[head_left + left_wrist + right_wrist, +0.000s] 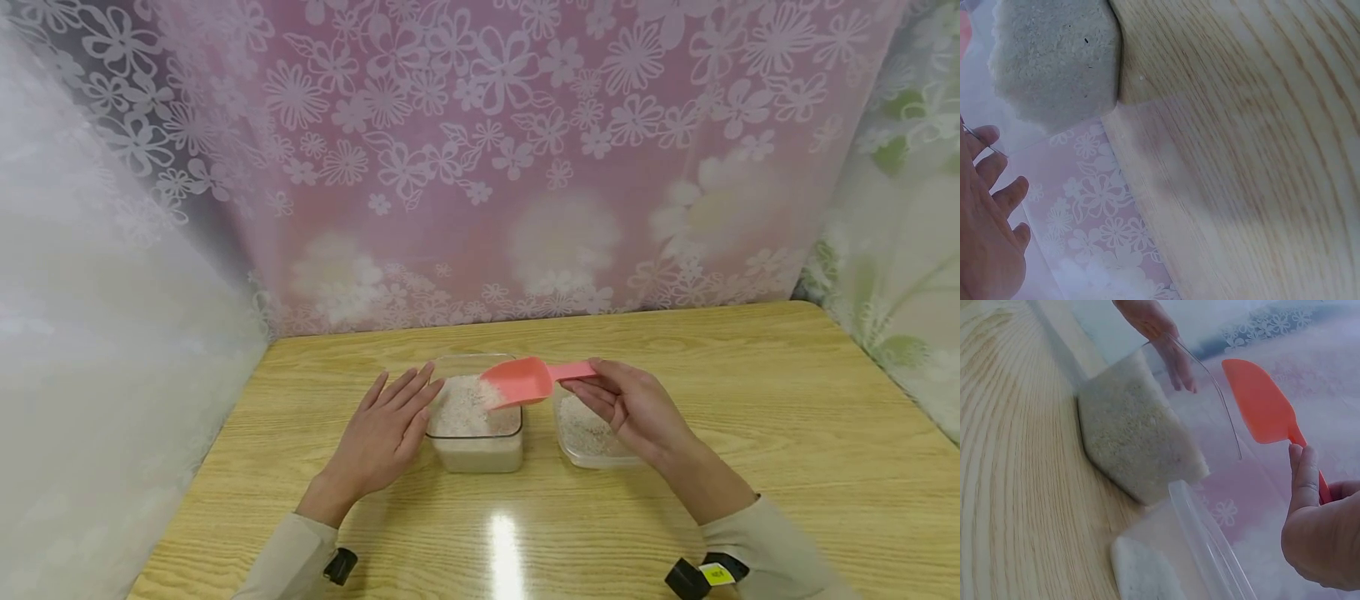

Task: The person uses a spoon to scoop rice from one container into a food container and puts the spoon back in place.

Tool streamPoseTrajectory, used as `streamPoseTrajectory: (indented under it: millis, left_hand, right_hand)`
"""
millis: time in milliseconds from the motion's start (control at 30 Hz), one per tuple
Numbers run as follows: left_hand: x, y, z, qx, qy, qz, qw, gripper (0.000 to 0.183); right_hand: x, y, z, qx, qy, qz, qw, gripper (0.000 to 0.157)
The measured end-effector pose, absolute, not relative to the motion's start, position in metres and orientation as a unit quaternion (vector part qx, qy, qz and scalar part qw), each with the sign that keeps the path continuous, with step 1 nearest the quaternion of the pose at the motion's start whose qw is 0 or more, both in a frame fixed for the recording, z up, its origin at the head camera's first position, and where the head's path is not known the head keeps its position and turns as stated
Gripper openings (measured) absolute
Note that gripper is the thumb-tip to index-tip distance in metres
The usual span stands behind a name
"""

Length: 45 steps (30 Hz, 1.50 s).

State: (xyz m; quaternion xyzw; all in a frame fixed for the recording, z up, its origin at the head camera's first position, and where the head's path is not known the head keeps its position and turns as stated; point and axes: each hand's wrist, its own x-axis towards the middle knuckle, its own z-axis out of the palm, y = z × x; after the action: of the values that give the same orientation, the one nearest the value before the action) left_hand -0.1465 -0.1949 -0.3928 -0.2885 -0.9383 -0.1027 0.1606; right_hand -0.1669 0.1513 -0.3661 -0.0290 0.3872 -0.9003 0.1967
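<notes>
A pink plastic scoop (pixel 523 382) is pinched by its handle between the thumb and fingers of my right hand (pixel 643 410). Its bowl is over a clear square container (pixel 480 458) filled with white rice, and rice grains show at the scoop's front edge. My left hand (pixel 381 437) rests its outstretched fingers against the left rim of that container. Under my right hand stands a smaller clear container (pixel 592 461) with some rice in it, partly covered by the hand. In the right wrist view the scoop (pixel 1261 403) is above the rim, its underside showing.
Both containers stand on a wood-grain table (pixel 375 550) near its back half. A pink flowered curtain (pixel 465 167) hangs behind the table's far edge, with pale sheets at both sides. Dark devices (pixel 341 566) are strapped to the wrists.
</notes>
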Motion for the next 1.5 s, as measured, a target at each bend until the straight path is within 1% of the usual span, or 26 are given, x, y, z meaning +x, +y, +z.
streamPoseTrajectory:
  millis: [500,900,1100,1267,1500]
  left_hand:
    - [-0.147,-0.194,-0.394,-0.283,-0.942,-0.105,0.146,0.045]
    - [-0.147,-0.194,-0.395,-0.284,-0.939,-0.117,0.153,0.045]
    - [-0.147,-0.195,-0.396,-0.279,-0.941,-0.118,0.148,0.045]
    - [-0.147,-0.194,-0.396,-0.279,-0.941,-0.121,0.148,0.044]
    - [-0.147,-0.194,-0.396,-0.281,-0.939,-0.127,0.150,0.044]
  right_hand:
    - [-0.167,0.209,-0.374,-0.068,0.335,-0.919,0.198,0.032]
    - [-0.161,0.264,-0.397,-0.052,0.334,-0.923,0.184,0.033]
    - [-0.155,0.275,-0.404,-0.036,0.380,-0.911,0.158,0.029]
    - [-0.153,0.279,-0.405,-0.049,0.432,-0.890,0.138,0.028]
    - [-0.152,0.280,-0.403,-0.060,0.458,-0.877,0.130,0.027]
